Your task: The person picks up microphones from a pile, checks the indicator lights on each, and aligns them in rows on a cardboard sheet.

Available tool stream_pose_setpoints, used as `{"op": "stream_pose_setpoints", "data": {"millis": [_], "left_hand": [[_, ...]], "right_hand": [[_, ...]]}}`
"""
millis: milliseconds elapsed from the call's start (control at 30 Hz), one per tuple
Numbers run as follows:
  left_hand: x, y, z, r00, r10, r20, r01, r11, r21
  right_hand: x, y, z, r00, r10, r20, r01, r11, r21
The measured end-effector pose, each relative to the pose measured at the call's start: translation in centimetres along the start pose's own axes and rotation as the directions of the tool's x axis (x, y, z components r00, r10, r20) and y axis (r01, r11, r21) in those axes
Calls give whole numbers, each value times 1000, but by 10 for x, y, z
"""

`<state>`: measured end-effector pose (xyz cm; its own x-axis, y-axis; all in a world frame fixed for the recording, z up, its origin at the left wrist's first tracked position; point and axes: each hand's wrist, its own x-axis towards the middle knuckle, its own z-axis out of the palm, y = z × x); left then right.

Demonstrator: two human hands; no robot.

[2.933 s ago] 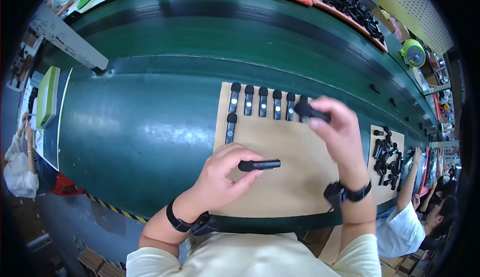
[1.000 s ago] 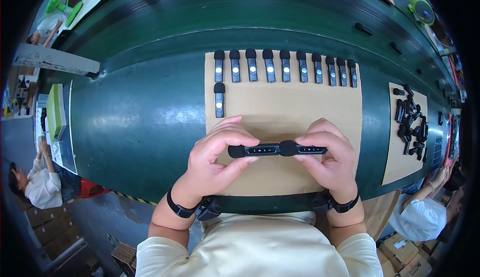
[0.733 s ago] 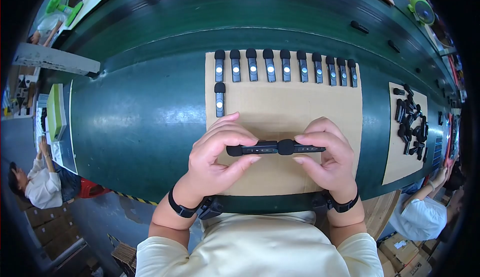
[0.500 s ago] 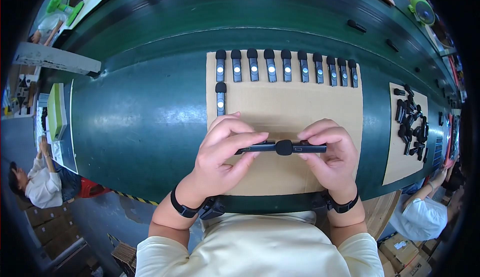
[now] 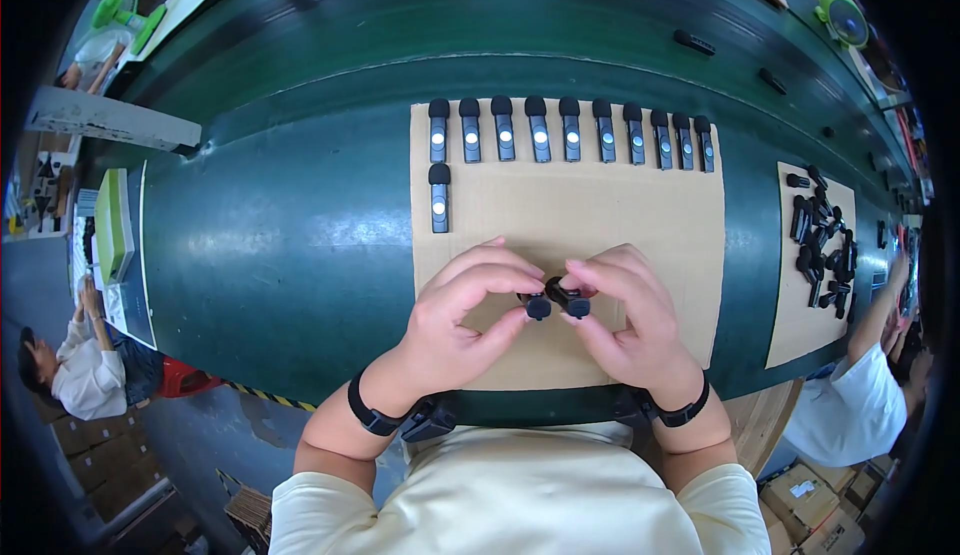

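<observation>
Above the cardboard sheet [image 5: 600, 215], my two hands are close together. My left hand [image 5: 468, 310] pinches a small black clip-on microphone [image 5: 538, 307] between thumb and fingers. Another black clip-on microphone [image 5: 574, 304] is pinched in my right hand [image 5: 635, 310], just beside the first. Both point end-on toward me, and my fingers cover much of them. A row of several foam-topped microphones [image 5: 505, 133], each with a lit round light, lies along the sheet's far edge. One more lit microphone [image 5: 439, 200] lies below the row's left end.
Right of my sheet, another cardboard piece [image 5: 790, 330] carries a heap of black microphones [image 5: 822, 235]. Dark pieces [image 5: 694, 43] lie on the green belt [image 5: 560, 25] beyond. A person [image 5: 85, 365] sits at far left; another [image 5: 855, 395] reaches in at right.
The two microphones were held lengthwise in line; now they are turned end-on, side by side, with my hands closer together. Pieces on the far belt have shifted left. The person at right reaches farther.
</observation>
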<state>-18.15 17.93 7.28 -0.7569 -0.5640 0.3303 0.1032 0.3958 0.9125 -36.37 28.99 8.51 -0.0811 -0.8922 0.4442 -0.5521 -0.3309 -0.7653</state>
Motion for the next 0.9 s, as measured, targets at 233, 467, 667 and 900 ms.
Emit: {"op": "stream_pose_setpoints", "data": {"millis": [233, 467, 667, 900], "left_hand": [[0, 0, 3, 999, 35, 34, -36, 998, 53], [3, 2, 4, 997, 74, 16, -76, 985, 156], [8, 0, -6, 988, 144, -52, -112, 910, 398], [12, -7, -24, 976, 172, -130, -68, 816, 574]], "right_hand": [[-1, 4, 4, 999, -34, -15, 34, 999, 16], [0, 6, 5, 999, -49, -19, 49, 999, 12], [6, 10, 6, 1000, -28, 11, 29, 998, -60], [19, 5, 12, 998, 63, 31, -57, 987, -153]]}}
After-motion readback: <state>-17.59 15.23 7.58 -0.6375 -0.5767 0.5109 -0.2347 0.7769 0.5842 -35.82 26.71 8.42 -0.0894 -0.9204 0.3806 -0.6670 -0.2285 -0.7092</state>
